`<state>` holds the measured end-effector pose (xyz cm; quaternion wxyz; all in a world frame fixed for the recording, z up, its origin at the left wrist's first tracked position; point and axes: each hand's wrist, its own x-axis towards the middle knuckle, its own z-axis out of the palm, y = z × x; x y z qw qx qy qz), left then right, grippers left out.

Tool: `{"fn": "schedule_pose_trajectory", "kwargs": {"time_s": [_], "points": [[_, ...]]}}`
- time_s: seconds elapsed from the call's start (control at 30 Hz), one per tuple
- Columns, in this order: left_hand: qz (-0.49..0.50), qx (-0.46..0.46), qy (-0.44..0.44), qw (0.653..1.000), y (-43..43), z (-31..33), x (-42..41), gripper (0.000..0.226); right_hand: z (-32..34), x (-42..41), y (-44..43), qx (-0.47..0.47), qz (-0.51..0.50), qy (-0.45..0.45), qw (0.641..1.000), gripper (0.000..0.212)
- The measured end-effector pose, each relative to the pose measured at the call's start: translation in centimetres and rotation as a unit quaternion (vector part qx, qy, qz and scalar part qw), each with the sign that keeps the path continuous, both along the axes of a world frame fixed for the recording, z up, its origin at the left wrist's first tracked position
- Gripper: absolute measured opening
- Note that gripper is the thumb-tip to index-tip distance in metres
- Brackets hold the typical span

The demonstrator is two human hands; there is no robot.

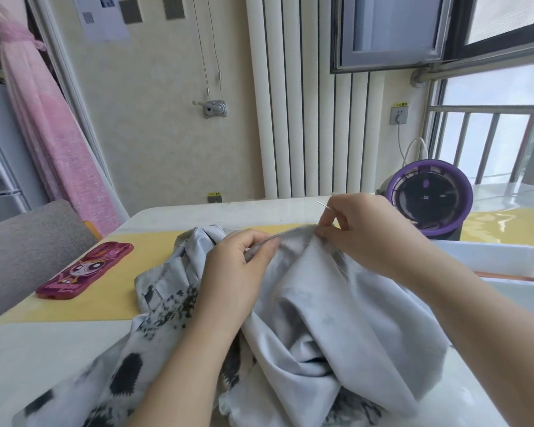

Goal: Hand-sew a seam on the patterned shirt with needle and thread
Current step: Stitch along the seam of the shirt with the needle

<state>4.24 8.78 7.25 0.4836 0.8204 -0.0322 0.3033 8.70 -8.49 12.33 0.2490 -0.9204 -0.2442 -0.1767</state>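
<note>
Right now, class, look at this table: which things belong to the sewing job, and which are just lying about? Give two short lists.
In the job: patterned shirt; needle, pinched by the right hand; left hand, gripping the seam edge.

Lying about: pink phone case; purple fan; white tray.

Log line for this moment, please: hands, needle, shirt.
stage: mid-stitch | left hand: pinches shirt seam edge | right hand: pinches needle above the fold | nearby: pink phone case, purple fan
</note>
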Motion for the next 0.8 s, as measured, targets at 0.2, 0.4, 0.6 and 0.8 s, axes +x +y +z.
{"fn": "schedule_pose_trajectory", "kwargs": {"time_s": [0.2, 0.4, 0.6, 0.8], "points": [[-0.045, -0.060, 0.021, 0.997, 0.4, -0.5, -0.2, 0.009, 1.1, -1.2, -0.1, 0.073, 0.037, 0.063, 0.995, 0.020], [-0.074, -0.111, 0.045, 0.990, 0.7, -0.3, -0.5, 0.015, -1.2, -3.9, 2.9, 0.045, 0.107, 0.044, 0.992, 0.025], [-0.049, -0.142, 0.130, 0.980, 1.4, -1.0, 0.0, 0.012, -5.0, -3.3, 2.5, 0.000, 0.042, -0.017, 0.999, 0.019], [-0.031, -0.145, 0.150, 0.977, 1.3, -1.3, 0.2, 0.014, -5.7, -2.9, 2.3, -0.014, 0.031, -0.017, 0.999, 0.021]]}}
